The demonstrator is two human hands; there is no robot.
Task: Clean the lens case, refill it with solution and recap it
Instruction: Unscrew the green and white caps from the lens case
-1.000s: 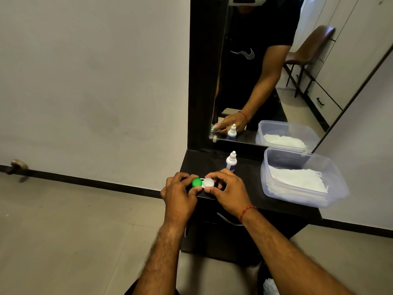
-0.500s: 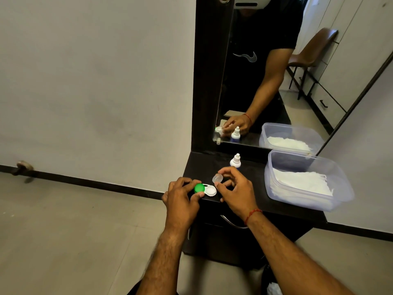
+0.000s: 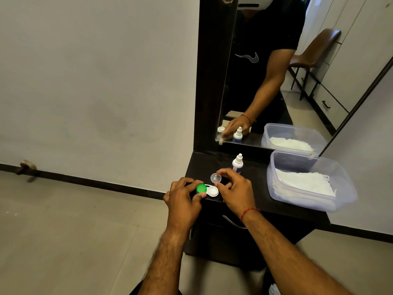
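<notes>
Left hand [image 3: 184, 201] grips the green-capped [image 3: 201, 188] end of the lens case [image 3: 210, 191] at the front edge of the dark dresser top [image 3: 259, 185]. Right hand [image 3: 236, 190] pinches the removed clear cap [image 3: 215, 178] just above the case's open white well. Behind stands the solution bottle [image 3: 237, 163]; to its right, a plastic container [image 3: 297, 162] of white tissues [image 3: 306, 184], with the mirror [image 3: 268, 86] beyond.

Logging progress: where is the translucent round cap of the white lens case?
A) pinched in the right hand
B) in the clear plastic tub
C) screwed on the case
A: the right hand pinches the translucent round cap above the white lens case, whose right well is open.
</notes>
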